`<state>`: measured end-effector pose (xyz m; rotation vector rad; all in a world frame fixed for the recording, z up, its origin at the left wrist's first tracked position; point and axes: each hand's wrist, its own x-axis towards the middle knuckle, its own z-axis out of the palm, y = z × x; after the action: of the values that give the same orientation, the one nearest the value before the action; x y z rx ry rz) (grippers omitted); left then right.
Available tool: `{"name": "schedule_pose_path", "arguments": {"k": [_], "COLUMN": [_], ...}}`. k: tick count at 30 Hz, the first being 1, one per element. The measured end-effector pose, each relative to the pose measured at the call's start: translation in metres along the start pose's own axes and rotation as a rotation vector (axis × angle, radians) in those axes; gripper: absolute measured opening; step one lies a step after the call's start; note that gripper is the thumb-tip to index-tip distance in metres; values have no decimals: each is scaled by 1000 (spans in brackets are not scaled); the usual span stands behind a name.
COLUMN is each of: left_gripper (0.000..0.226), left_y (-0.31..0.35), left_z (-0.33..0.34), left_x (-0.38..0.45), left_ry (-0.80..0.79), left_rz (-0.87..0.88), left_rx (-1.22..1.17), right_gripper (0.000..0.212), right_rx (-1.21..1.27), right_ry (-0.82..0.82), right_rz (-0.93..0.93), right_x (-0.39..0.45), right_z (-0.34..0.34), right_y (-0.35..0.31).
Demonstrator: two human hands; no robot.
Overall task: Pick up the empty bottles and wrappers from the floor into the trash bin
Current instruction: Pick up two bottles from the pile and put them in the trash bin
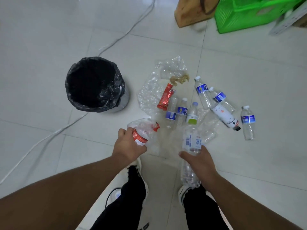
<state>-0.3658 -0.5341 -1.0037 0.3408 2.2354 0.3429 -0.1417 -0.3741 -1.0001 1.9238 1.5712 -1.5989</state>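
Note:
My left hand (128, 146) grips a crushed clear bottle with a red label (141, 132). My right hand (198, 161) holds a tall clear bottle with a green cap (191, 138), cap pointing away from me. A trash bin (122, 103) lined with a black bag stands on the floor to the left, beyond my left hand. Several empty water bottles with blue labels (201, 90) lie in a heap ahead. Among them are a white-labelled bottle (224, 116), a red snack wrapper (165, 97) and crumpled clear plastic wrap (149, 93).
A white cable (116, 40) runs across the tiled floor behind and left of the bin. A brown paper bag (191, 10) and a green bag (245, 12) stand at the far right. My shoes (134, 170) are just below my hands.

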Motion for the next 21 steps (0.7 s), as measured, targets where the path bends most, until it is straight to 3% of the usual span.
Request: {"name": "schedule_pose_path", "arguments": {"k": [11,21], "left_gripper": [75,70], "left_y": [-10,-28], "left_z": [-92,-178], "left_x": [-29,-39], "left_ry": [61,132], "left_rz": [27,4], "left_rx": [-35,-38], "right_gripper": [40,52], "right_rx": [50,99], "right_ry": [-3,-35], "right_rz": [-65,-115], "right_x": [-54,-85], "right_z": [8,29], "right_y": [-81,-129]}}
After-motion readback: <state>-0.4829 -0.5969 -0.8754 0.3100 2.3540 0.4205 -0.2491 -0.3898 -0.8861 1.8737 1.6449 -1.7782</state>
